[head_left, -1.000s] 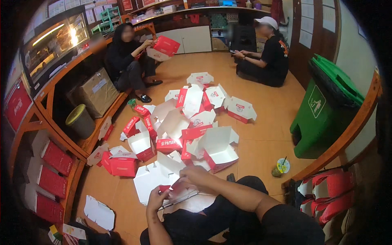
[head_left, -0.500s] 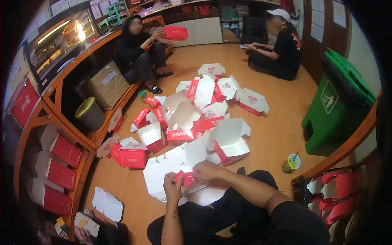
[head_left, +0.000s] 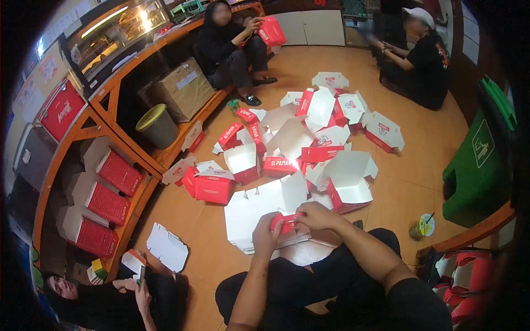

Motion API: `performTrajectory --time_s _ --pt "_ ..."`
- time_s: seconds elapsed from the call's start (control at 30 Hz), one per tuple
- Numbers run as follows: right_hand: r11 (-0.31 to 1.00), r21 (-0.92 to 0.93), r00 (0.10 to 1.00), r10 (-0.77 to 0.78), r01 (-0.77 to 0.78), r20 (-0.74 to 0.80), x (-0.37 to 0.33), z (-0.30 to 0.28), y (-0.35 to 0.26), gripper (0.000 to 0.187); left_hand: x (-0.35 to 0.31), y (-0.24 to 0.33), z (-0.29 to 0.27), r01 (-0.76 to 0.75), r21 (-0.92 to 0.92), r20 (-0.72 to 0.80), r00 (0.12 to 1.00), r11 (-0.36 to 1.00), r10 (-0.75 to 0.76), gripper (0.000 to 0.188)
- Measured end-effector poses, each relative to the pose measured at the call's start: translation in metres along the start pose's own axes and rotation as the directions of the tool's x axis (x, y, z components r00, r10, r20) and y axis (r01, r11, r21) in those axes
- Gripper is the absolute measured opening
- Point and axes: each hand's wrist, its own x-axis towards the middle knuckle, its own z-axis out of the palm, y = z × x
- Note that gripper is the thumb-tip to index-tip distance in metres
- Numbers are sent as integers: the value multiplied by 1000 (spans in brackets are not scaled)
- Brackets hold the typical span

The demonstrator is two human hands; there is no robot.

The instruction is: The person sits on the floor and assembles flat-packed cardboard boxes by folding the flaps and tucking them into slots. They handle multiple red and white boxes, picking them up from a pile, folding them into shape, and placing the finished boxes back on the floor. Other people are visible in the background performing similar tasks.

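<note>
Over my lap, my left hand (head_left: 265, 237) and my right hand (head_left: 317, 215) pinch a red carton flap (head_left: 284, 224) from its two sides, fingers closed on it. The flap seems to be part of a red-and-white takeaway box; where it joins the rest is hard to make out. Directly beyond my hands lies a stack of flat white carton blanks (head_left: 243, 212). An open folded box (head_left: 353, 190) stands to its right, and a closed-sided red box (head_left: 214, 189) sits to its left.
A heap of folded boxes (head_left: 287, 138) covers the mid floor. Co-workers sit at far left, far right and near left, the far-left one holding a red box (head_left: 271, 31). A green bin (head_left: 477, 165) and a drink cup (head_left: 422, 227) stand right; shelved red boxes (head_left: 109, 207) stand left.
The view has swung left, so everything sits further right, and the near-left co-worker shows more. My hands stay on the red flap, the right one drawn closer over it.
</note>
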Motion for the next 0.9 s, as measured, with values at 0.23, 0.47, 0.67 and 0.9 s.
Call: performTrajectory --time_s 0.23,0.47,0.67,0.9 --pt "999 -34 999 6 -5 41 3 8 -6 31 -1 -1 4 -56 90 236 971 994 33 22" --pt "994 -106 809 -87 31 -581 6 -1 -20 32 -6 -53 -6 270 -108 248 939 957 -237 32" --pt "998 4 943 -52 56 -329 7 20 9 39 1 -24 -17 538 -351 450 815 767 -366 30" --pt "972 -195 944 -184 133 -274 17 17 -5 47 -2 -47 -23 532 -359 511 800 767 -316 29"
